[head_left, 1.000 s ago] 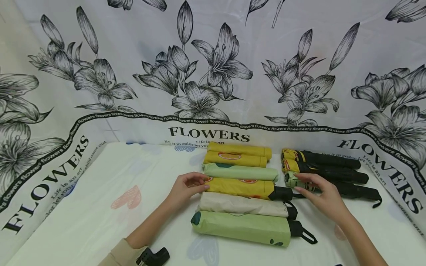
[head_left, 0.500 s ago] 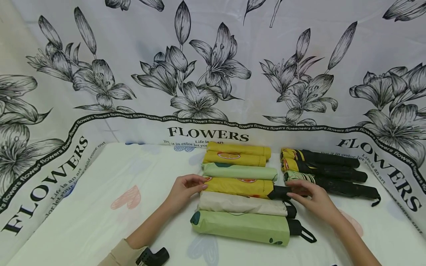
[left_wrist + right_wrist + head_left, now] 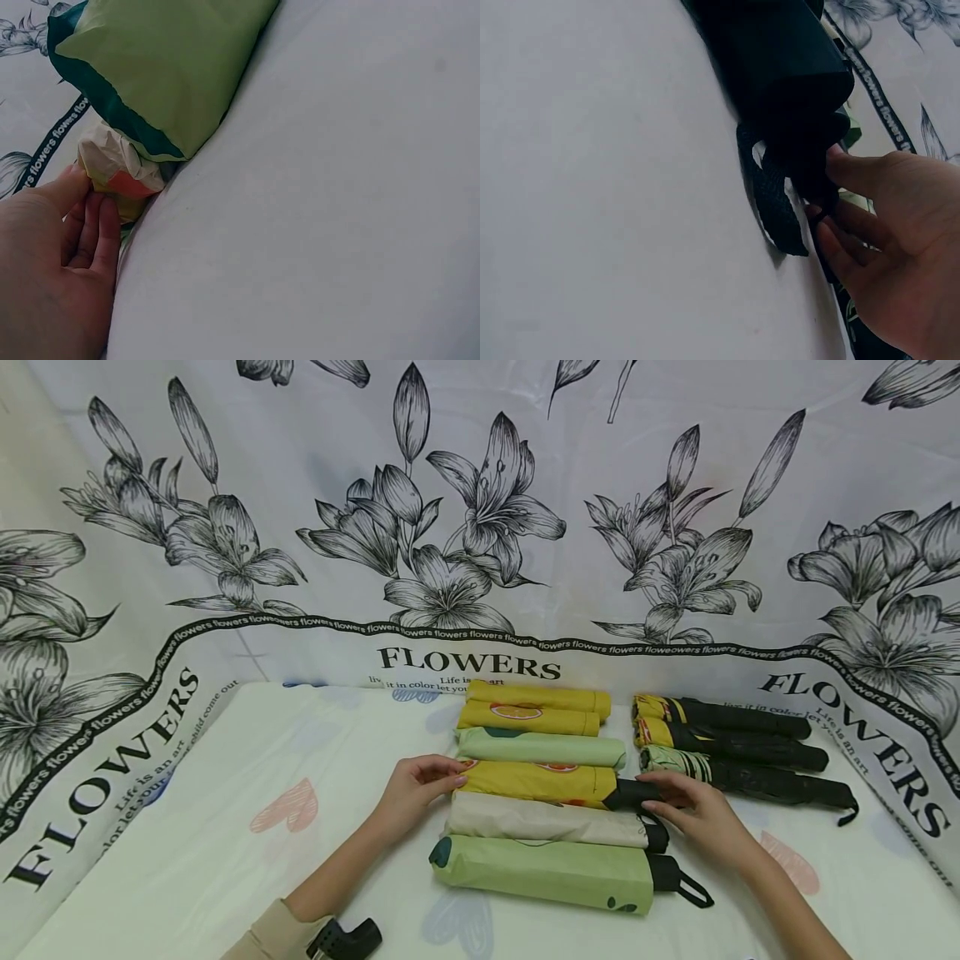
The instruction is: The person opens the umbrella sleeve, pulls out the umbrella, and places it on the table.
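Note:
Six folded umbrellas lie side by side in a column on the white bedsheet [image 3: 225, 827]. The fourth from the back is a yellow umbrella [image 3: 540, 779] with orange prints and a black handle [image 3: 633, 793]. My left hand [image 3: 450, 774] holds its left end between thumb and fingers, and the left wrist view shows this hand [image 3: 86, 199] at the crumpled end [image 3: 126, 187]. My right hand [image 3: 654, 796] pinches the black handle. In the right wrist view this hand [image 3: 832, 199] reaches past a nearer black handle [image 3: 787, 67] and its strap [image 3: 772, 202].
In front of the yellow umbrella lie a cream umbrella [image 3: 547, 821] and a green one [image 3: 543, 870]; behind it, a pale green one [image 3: 540, 747] and two yellow ones [image 3: 536, 708]. Three black-sided umbrellas [image 3: 742, 747] lie at the right. A flower-printed cloth [image 3: 480, 527] hangs behind.
My right hand has left the nearest black-sided umbrella at the right and moved left onto the yellow umbrella's black handle. The left hand has stayed at the umbrella's left end.

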{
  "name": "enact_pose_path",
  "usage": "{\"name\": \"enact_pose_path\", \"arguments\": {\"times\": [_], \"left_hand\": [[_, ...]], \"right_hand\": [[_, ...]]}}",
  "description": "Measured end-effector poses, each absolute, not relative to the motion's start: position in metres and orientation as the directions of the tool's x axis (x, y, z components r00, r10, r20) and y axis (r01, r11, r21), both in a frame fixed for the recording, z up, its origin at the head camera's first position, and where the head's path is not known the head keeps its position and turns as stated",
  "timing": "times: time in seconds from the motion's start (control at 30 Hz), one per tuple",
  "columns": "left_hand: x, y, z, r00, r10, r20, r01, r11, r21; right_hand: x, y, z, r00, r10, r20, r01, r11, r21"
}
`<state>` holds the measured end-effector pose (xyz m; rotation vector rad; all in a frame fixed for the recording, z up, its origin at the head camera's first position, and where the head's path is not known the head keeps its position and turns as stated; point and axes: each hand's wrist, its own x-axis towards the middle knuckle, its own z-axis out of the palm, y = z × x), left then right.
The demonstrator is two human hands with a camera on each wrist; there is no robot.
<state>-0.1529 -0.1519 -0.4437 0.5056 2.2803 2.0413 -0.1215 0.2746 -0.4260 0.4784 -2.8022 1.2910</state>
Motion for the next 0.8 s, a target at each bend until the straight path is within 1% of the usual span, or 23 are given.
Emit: {"name": "enact_pose_path", "arguments": {"times": [0.53,0.8], "left_hand": [[-0.1534,-0.1529,-0.4440,-0.961,0.218,0.173,0.197,0.094,0.976],[-0.1531,-0.1531,-0.4451,-0.963,0.210,0.170,0.188,0.066,0.980]], "right_hand": [[-0.1237,0.2780,-0.4308,-0.913,-0.327,0.245,-0.396,0.563,-0.725],[-0.1237,0.2791,-0.4340,-0.895,-0.350,0.276,-0.431,0.522,-0.736]]}}
